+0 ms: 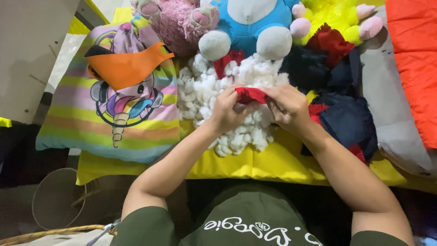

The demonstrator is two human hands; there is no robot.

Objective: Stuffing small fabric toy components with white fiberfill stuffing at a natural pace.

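Red cloth (249, 94) pinched between left hand (227, 111) and right hand (287, 108), held over white stuffing (202, 93).

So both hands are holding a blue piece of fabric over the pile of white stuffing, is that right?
Not quite. The piece of fabric is red, not blue, as the head view shows. The left hand and right hand do hold it over the white stuffing.
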